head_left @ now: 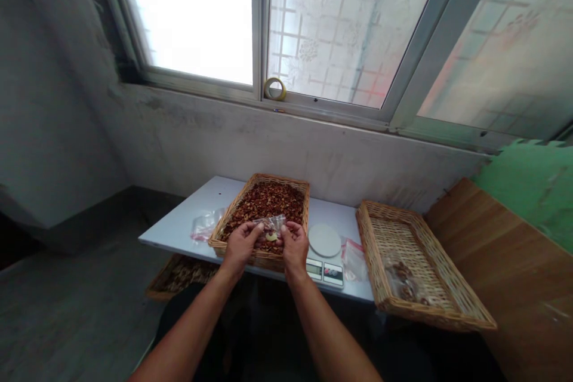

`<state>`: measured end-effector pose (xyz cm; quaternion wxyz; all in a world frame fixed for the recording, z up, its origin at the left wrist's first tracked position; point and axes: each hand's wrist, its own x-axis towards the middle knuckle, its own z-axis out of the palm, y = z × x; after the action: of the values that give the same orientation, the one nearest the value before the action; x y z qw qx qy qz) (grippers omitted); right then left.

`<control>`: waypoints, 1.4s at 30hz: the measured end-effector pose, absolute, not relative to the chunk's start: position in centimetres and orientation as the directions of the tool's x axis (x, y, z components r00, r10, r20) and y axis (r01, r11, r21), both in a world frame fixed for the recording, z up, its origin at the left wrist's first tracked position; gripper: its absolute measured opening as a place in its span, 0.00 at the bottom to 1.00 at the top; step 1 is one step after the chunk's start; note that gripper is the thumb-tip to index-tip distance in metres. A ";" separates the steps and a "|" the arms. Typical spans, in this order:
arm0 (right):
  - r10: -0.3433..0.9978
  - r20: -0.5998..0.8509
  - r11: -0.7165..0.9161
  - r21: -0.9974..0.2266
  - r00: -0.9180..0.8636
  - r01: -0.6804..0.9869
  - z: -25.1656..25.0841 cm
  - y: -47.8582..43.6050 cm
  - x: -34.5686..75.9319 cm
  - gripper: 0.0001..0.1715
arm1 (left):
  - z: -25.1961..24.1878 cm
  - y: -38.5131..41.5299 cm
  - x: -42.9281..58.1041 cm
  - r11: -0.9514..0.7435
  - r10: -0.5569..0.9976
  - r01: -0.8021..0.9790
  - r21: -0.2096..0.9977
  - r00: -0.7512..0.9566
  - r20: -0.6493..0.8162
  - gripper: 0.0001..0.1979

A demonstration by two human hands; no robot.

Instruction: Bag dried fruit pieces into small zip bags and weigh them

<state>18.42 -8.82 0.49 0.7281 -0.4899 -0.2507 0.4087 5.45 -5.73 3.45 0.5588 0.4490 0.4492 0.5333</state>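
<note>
A small clear plastic bag (274, 222) is stretched between my two hands, above the near end of a wicker basket (306, 191). My left hand (242, 245) grips the bag's left side between thumb and fingers. On the other side, my right hand (294, 246) pinches its right edge. A small pale yellow-green patch shows low on the bag; whether it is a label or contents I cannot tell. Reddish-brown dried pieces (273, 200) fill the basket below.
A kitchen scale (324, 240) stands right of the basket, beside red-edged plastic bags (353, 259). Another wicker basket (436, 262) holds filled bags (403, 279). More clear bags (206, 224) lie at left. Under the white table (188, 215) is a basket of brownish pieces (185, 274). Tape (274, 89) rests on the sill.
</note>
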 end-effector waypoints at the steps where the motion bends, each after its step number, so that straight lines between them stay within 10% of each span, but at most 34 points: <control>1: 0.841 -0.027 0.189 -0.921 0.541 -0.340 0.4 -8.8 18.3 0.26 | 3.6 -5.6 5.5 0.015 1.000 -0.177 0.984 0.020 -0.011 0.26; 24: 0.918 -0.273 0.030 -0.676 0.287 -0.737 0.8 -8.5 17.9 0.18 | 4.1 -3.7 6.7 -0.201 0.963 0.367 0.908 -0.097 0.252 0.19; 42: 0.861 -0.498 -0.114 -0.391 0.106 -0.913 3.0 -8.3 17.3 0.06 | 4.9 -4.0 7.5 -0.235 0.946 0.372 0.898 -0.124 0.300 0.16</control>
<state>17.31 -8.31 3.04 0.6646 -0.3338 0.0395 0.6674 7.52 -3.95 4.90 0.2817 0.5987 0.5504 0.5092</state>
